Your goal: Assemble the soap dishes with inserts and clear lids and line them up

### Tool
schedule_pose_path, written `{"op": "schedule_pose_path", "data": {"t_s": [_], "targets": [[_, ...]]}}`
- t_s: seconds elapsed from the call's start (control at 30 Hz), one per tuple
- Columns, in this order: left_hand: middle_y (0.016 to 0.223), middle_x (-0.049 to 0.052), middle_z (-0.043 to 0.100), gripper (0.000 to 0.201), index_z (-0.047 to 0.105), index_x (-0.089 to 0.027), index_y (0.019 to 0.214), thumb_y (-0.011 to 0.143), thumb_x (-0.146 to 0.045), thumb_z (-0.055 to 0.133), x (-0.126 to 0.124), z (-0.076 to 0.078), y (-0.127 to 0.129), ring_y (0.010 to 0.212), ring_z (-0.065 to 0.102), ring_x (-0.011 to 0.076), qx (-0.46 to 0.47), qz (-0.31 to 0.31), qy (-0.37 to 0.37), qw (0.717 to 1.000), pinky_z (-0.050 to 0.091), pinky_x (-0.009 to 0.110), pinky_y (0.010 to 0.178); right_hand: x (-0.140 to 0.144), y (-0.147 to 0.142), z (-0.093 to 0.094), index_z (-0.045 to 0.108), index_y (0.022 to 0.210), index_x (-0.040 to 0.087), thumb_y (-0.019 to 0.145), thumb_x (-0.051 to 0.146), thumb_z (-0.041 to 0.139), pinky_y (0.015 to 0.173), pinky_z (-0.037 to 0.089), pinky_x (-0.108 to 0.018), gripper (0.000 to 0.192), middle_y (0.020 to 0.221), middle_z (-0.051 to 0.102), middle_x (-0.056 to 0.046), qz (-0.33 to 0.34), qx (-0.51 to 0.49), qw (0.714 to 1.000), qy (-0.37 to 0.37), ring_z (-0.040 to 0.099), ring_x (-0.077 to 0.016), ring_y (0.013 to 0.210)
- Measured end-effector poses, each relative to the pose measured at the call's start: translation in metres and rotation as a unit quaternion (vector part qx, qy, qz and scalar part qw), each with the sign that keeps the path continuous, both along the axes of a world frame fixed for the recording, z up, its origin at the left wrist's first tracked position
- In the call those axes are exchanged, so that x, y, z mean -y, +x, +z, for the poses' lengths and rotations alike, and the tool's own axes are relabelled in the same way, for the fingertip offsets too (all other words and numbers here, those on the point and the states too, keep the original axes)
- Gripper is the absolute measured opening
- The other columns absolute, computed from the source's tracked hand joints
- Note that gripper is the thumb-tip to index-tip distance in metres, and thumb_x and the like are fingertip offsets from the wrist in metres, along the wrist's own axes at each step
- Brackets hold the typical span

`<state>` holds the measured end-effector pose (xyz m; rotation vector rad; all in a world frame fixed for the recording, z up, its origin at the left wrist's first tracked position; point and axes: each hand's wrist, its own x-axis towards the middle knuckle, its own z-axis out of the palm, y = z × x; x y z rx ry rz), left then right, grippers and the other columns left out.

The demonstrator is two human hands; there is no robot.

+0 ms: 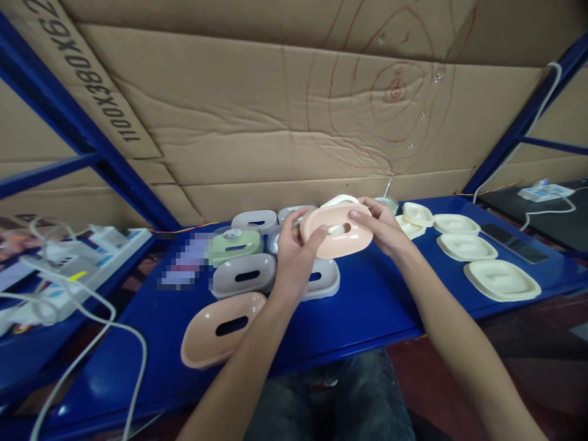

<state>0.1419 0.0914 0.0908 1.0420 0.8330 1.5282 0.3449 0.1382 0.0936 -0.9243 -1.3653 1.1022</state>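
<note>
A large sheet of brown corrugated cardboard (215, 92), marked with red curved lines and printed black figures, stands behind a bright blue, smooth-topped desk (358, 324). Blue metal posts (50, 95) slant at both sides. On the left, white plastic power strips (87, 263) lie among looping white cables.

Over the middle of the desk, the person's two bare hands share one glossy peach oval plastic shell (335, 248) with a rounded slot, lifted clear of the surface and tilted to face the wearer. The left hand (294, 242) grips its left side, thumb at the slot's end; the right hand (381, 223) pinches the upper right edge, thumb on the face. A pale cream rim (340, 199) shows behind the shell's top edge; whether the two are joined cannot be told.

On the desk, a second peach slotted shell (202, 337) lies nearest, partly behind the left forearm. Beyond it are glossy grey slotted shells (225, 278) and, farther left, a light green slotted shell (248, 244). To the right of the hands lie shallow cream rounded plastic pieces (503, 282), three in a column near a thin, dark rectangular slab (517, 243).
</note>
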Motion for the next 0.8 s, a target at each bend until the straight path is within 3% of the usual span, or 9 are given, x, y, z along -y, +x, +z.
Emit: {"op": "schedule_pose_path", "data": {"t_s": [0.17,0.4,0.6,0.8], "targets": [[0.123,0.013,0.083,0.052,0.071,-0.018,0.123,0.079,-0.033,0.093,-0.001,0.002,0.002,0.126,0.076,0.0324,0.041,-0.045,-0.004,0.998,0.058,0.043,0.109,-0.005,0.0,-0.003,0.078,0.094,0.022,0.081,0.078,0.086,0.06,0.051,-0.031,0.057,0.085,0.078,-0.005,-0.044,0.038,0.997,0.043,0.069,-0.0206,0.073],[0.124,0.013,0.082,0.062,0.067,-0.019,0.125,0.074,-0.035,0.098,-0.006,-0.002,0.001,0.122,0.078,0.0331,0.016,0.009,-0.014,1.0,0.06,0.047,0.109,-0.005,0.002,-0.006,0.079,0.094,0.021,0.077,0.08,0.088,0.059,0.048,-0.029,0.062,0.083,0.077,-0.005,-0.041,0.032,0.998,0.028,0.066,-0.0193,0.072],[0.137,0.014,0.079,0.054,0.071,-0.021,0.125,0.079,-0.032,0.096,0.0,0.006,0.001,0.133,0.072,0.0376,0.023,-0.083,-0.077,0.993,0.064,0.055,0.108,-0.006,0.002,-0.006,0.078,0.094,0.022,0.079,0.08,0.086,0.063,0.051,-0.031,0.061,0.087,0.078,-0.005,-0.06,0.034,0.996,0.062,0.067,-0.0201,0.076],[0.134,0.012,0.078,0.058,0.071,-0.022,0.129,0.075,-0.025,0.092,-0.001,0.002,0.0,0.133,0.071,0.0363,0.003,-0.077,-0.057,0.995,0.063,0.053,0.107,-0.003,0.012,0.0,0.082,0.111,0.02,0.098,0.078,0.069,0.072,0.051,-0.033,0.061,0.096,0.08,-0.006,-0.071,0.197,0.966,0.155,0.068,-0.0228,0.086]]}}
